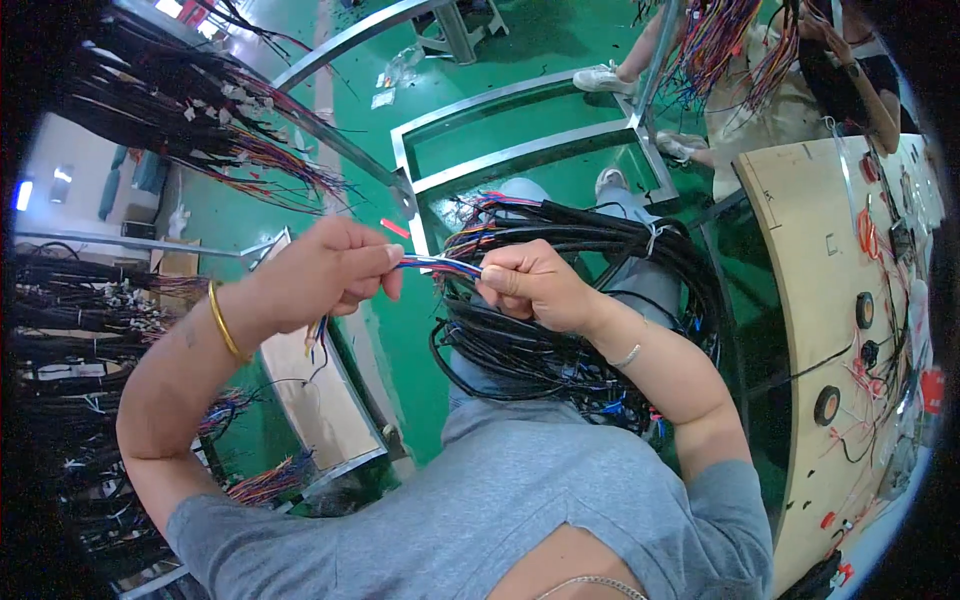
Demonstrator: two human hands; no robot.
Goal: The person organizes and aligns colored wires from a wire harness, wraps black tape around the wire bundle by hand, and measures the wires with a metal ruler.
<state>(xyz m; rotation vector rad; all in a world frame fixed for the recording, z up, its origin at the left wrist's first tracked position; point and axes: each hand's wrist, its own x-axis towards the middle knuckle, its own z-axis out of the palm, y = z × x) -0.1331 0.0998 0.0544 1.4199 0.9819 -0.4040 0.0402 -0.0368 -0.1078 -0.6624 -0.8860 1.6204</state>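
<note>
Between my two hands stretches a short bundle of thin wires (437,264), white, blue and red. My left hand (338,268) is closed on one end, with a few loose wire ends hanging below it. The other end is pinched in my right hand (530,287), thumb against the fingers. A thick black cable harness (590,235) lies coiled across my lap beneath my hands, tied with a pale strip near its far right bend. Coloured wire ends stick out on its left side. Whether the held wires join this harness is hidden behind my right hand.
Racks hung with wire bundles (190,130) stand on the left. A metal frame (520,165) stands ahead on the green floor. At the right is a wooden board (800,330) with wires and round black parts. Another person (860,80) works at the far right.
</note>
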